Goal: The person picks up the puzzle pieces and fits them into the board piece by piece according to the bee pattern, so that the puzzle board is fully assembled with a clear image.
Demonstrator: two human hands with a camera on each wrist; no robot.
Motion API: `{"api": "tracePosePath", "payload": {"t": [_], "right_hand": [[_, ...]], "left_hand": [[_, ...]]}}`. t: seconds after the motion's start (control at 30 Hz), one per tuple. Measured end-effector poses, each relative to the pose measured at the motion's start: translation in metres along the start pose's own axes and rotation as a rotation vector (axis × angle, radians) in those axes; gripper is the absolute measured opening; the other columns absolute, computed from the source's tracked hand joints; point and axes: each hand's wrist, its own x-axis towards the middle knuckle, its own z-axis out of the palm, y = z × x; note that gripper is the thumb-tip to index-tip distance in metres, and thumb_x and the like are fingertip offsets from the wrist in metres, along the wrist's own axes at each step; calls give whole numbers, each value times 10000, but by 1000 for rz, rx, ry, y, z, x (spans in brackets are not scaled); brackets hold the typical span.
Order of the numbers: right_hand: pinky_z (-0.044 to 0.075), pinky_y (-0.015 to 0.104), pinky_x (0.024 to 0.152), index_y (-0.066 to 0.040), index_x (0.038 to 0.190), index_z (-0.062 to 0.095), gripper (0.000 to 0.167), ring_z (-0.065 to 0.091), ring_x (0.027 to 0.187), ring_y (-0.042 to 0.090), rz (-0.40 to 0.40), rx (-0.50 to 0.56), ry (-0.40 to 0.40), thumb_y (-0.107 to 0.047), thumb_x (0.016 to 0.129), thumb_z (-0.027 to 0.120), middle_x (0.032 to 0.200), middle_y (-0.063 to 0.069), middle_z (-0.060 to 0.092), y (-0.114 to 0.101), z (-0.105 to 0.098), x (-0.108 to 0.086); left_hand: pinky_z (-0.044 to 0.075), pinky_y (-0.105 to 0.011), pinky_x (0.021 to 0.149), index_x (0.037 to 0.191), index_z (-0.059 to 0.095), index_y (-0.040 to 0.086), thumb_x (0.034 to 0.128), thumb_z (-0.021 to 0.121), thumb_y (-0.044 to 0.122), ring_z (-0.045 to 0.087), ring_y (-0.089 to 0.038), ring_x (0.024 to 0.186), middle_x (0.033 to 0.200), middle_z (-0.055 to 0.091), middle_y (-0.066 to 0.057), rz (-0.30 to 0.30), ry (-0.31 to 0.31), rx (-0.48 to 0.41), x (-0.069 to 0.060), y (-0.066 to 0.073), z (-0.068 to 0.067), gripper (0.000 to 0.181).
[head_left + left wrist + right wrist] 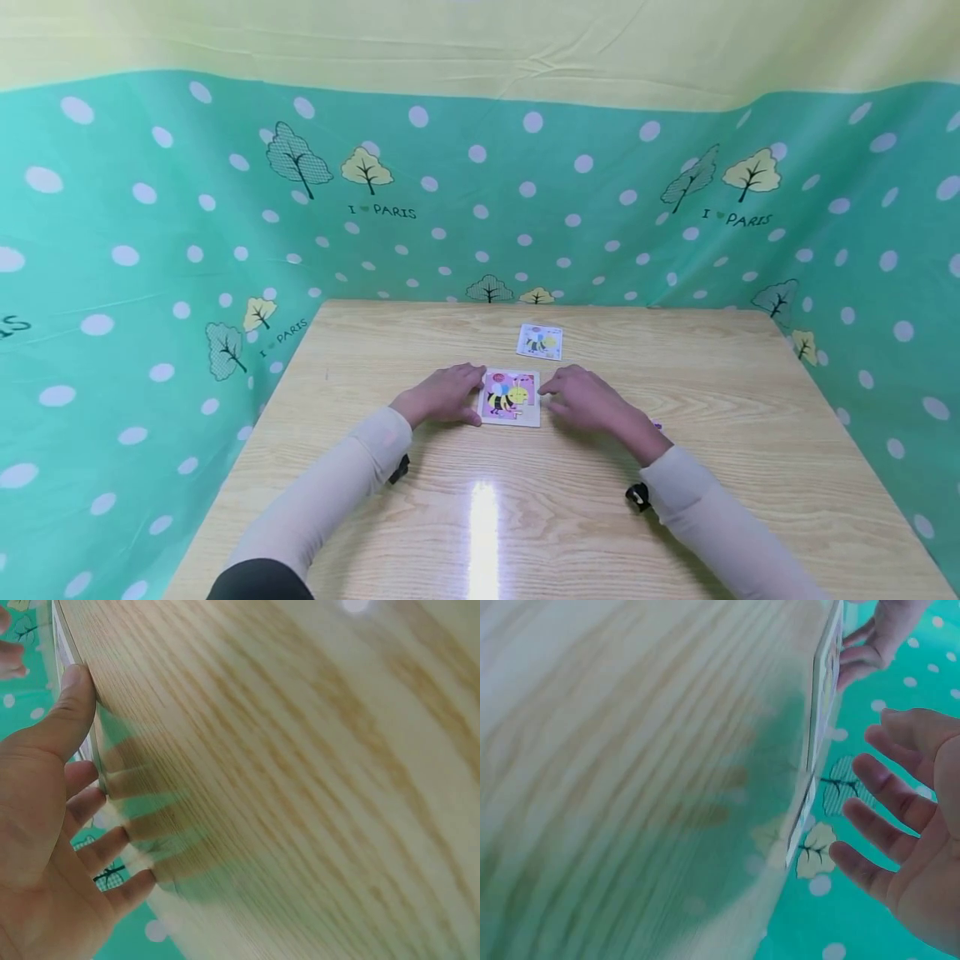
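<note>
A small square bee jigsaw puzzle point(504, 398) lies on the table in a white-edged frame, its lower right part showing plain white. My left hand point(447, 393) rests at its left side, with the thumb by the near corner and the fingers by the far one. In the left wrist view, the thumb of the left hand point(45, 802) touches the frame's edge and the fingers are loosely extended. Beside the puzzle's right edge is my right hand point(588, 400). The right wrist view shows this hand point(915, 817) with relaxed, spread fingers, holding nothing.
Behind the puzzle lies a square card point(540, 342) with a similar bee picture. A small purple piece point(657, 425) shows just past the right wrist. The wooden table point(375, 333) meets a green dotted cloth point(480, 183) at its back and sides.
</note>
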Motion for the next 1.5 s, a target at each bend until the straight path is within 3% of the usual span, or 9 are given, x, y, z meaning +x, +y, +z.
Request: {"api": "tracePosePath", "payload": {"t": [0.47,1.07,1.5], "right_hand": [[570,475,951,-100,1230,735,294,656,1080,263,89,70,23,-191,954,695,1141,75,739,34,-18,-36],[572,499,877,-13,1205,727,302,661,958,251,102,62,25,-128,928,704,976,23,735,83,-21,-82],[512,325,730,-22,1167,740,336,580,856,132,132,38,-21,-194,882,785,972,14,702,101,-17,-114]], "left_hand": [[298,-492,1269,1579,322,41,838,719,622,342,-331,1526,1626,393,-123,6,14,7,0,-2,2,1022],[297,-509,1266,1594,297,51,848,712,621,318,-329,1539,1652,351,-113,0,-4,9,0,-1,0,1026],[290,-506,1271,1568,363,68,856,707,617,310,-335,1541,1661,331,-118,0,-7,18,0,0,0,963]]}}
